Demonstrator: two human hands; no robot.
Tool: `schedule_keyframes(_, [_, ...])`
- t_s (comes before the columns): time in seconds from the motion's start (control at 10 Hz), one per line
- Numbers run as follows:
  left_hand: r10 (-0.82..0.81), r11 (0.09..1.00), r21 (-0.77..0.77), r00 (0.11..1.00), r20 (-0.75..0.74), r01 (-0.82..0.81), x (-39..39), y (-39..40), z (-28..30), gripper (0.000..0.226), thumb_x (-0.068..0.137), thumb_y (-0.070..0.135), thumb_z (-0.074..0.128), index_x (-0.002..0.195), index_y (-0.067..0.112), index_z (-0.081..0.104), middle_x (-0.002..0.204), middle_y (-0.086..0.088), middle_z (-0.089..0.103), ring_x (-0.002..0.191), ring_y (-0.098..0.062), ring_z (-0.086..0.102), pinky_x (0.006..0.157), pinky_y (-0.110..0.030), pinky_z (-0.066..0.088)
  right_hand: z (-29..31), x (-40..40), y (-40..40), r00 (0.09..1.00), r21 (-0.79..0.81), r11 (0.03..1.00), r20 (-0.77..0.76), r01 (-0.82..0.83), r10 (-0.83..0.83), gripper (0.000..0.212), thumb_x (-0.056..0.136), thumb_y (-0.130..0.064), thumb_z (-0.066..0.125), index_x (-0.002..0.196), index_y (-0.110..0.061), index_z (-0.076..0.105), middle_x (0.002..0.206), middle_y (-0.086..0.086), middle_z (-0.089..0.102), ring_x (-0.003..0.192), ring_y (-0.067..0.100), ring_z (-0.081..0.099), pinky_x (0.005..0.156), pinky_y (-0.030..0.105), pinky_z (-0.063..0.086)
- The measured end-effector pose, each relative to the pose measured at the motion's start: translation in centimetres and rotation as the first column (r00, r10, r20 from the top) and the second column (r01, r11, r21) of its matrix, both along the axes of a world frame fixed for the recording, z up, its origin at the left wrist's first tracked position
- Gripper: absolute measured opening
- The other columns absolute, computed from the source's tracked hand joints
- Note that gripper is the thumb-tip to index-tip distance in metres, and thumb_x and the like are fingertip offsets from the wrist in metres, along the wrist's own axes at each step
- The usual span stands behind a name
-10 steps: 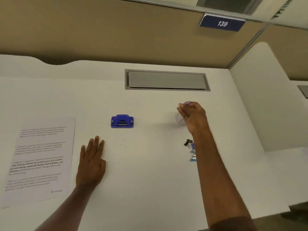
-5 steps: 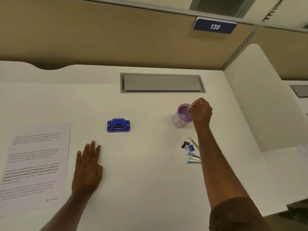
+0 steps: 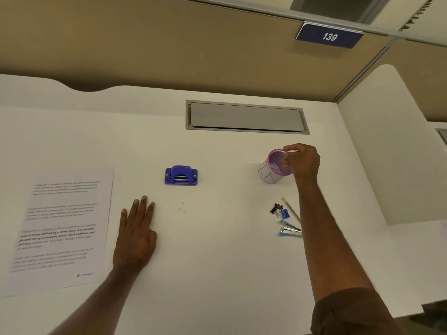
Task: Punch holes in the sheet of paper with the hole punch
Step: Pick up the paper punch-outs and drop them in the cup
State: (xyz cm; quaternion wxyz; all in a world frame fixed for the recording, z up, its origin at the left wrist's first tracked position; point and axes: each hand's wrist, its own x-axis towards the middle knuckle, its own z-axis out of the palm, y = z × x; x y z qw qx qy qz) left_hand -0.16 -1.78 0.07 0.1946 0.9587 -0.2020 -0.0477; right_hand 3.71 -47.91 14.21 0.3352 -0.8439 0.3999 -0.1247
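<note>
Left hand (image 3: 135, 238) lies flat, fingers spread, mid-desk (image 3: 217, 262); right hand (image 3: 302, 163) pinches pink cup (image 3: 271, 172) rim; blue hole punch (image 3: 181, 176) between, paper (image 3: 65, 226) at left edge.

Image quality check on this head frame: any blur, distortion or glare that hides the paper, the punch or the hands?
Head view: wide-angle bending at the edges; sheet of paper text too soft to read; hole punch, left hand and right hand at the cup reasonably sharp; even light, soft shadows, no glare.
</note>
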Motion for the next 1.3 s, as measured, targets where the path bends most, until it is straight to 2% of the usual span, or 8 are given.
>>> schedule_keyframes(0.2, [-0.004, 1.000, 0.000, 1.000, 0.011, 0.004, 0.0, 0.0, 0.0, 0.074, 0.086, 0.020, 0.028, 0.159, 0.011, 0.025, 0.171, -0.008, 0.014, 0.158, -0.026, 0.008, 0.127, -0.055, 0.011, 0.6, 0.0, 0.1, 0.999, -0.065, 0.998, 0.024, 0.026, -0.024, 0.026, 0.081, -0.010, 0.073, 0.106, -0.015, 0.074, 0.101, 0.005, 0.076, 0.080, 0.022, 0.072, 0.057, 0.018, 0.052])
schedule_keyframes(0.4, [-0.004, 1.000, -0.003, 1.000, 0.011, 0.004, -0.1, -0.1, 0.4, 0.073, 0.086, 0.018, 0.031, 0.158, 0.010, 0.028, 0.169, -0.010, 0.018, 0.158, -0.029, 0.013, 0.126, -0.056, 0.014, 1.0, -0.6, 1.9, 0.969, -0.082, 0.995, 0.244, 0.058, -0.037, 0.016, 0.085, -0.016, 0.064, 0.092, -0.026, 0.074, 0.088, -0.005, 0.076, 0.074, 0.016, 0.073, 0.073, 0.042, 0.063])
schedule_keyframes(0.5, [-0.002, 1.000, 0.004, 1.000, 0.004, 0.002, 0.0, -0.2, 0.9, 0.074, 0.085, 0.016, 0.034, 0.158, 0.010, 0.029, 0.169, -0.010, 0.019, 0.157, -0.029, 0.014, 0.126, -0.056, 0.014, 0.8, -0.8, 6.9, 0.947, -0.062, 0.996, 0.311, -0.059, 0.076, 0.019, 0.086, -0.012, 0.061, 0.095, -0.017, 0.076, 0.086, -0.002, 0.076, 0.071, 0.004, 0.067, 0.069, 0.024, 0.056])
schedule_keyframes(0.7, [0.005, 1.000, 0.028, 1.000, -0.007, -0.004, -0.1, -0.2, 1.0, 0.077, 0.083, 0.013, 0.040, 0.159, 0.011, 0.027, 0.170, -0.010, 0.016, 0.158, -0.027, 0.011, 0.128, -0.053, 0.010, -6.5, -3.8, 19.1, 0.798, -0.008, 0.799, 0.059, -0.601, 0.600, 0.009, 0.089, -0.019, 0.068, 0.092, -0.022, 0.076, 0.089, -0.006, 0.073, 0.074, 0.013, 0.065, 0.074, 0.035, 0.055])
schedule_keyframes(0.8, [0.008, 1.000, 0.011, 1.000, -0.006, -0.008, 0.0, -0.2, 1.1, 0.076, 0.083, 0.014, 0.037, 0.158, 0.010, 0.029, 0.169, -0.011, 0.018, 0.158, -0.028, 0.013, 0.127, -0.054, 0.011, -8.8, -4.4, 21.7, 0.794, 0.166, 0.776, 0.125, -0.609, 0.596, 0.008, 0.090, -0.016, 0.069, 0.090, -0.016, 0.077, 0.089, -0.005, 0.074, 0.081, 0.010, 0.068, 0.079, 0.034, 0.056])
schedule_keyframes(0.9, [0.008, 1.000, 0.001, 1.000, -0.012, -0.008, -0.1, -0.2, 1.0, 0.075, 0.084, 0.016, 0.035, 0.158, 0.010, 0.029, 0.169, -0.010, 0.018, 0.158, -0.027, 0.012, 0.127, -0.055, 0.013, -8.9, -3.6, 22.8, 0.905, 0.474, 0.774, 0.291, -0.419, 0.312, 0.016, 0.093, -0.005, 0.059, 0.087, -0.006, 0.074, 0.085, 0.005, 0.074, 0.080, 0.014, 0.069, 0.081, 0.030, 0.054])
schedule_keyframes(1.0, [0.011, 1.000, 0.004, 1.000, -0.006, -0.011, -0.1, -0.2, 1.0, 0.075, 0.084, 0.015, 0.035, 0.158, 0.010, 0.029, 0.169, -0.011, 0.018, 0.158, -0.028, 0.012, 0.127, -0.055, 0.013, -9.1, -2.4, 23.8, 0.919, 0.591, 0.724, 0.362, -0.357, 0.158, 0.022, 0.096, -0.007, 0.051, 0.084, -0.008, 0.070, 0.080, 0.011, 0.070, 0.078, 0.022, 0.066, 0.083, 0.041, 0.054])
schedule_keyframes(1.3, [0.015, 1.000, 0.009, 1.000, -0.019, -0.015, -0.1, -0.3, 1.2, 0.076, 0.084, 0.015, 0.035, 0.159, 0.010, 0.027, 0.170, -0.011, 0.017, 0.158, -0.027, 0.010, 0.127, -0.056, 0.014, -9.7, -1.6, 26.3, 0.888, 0.674, 0.584, 0.405, -0.452, 0.220, 0.036, 0.103, -0.004, 0.038, 0.077, -0.002, 0.062, 0.067, 0.014, 0.060, 0.067, 0.034, 0.061, 0.082, 0.050, 0.060])
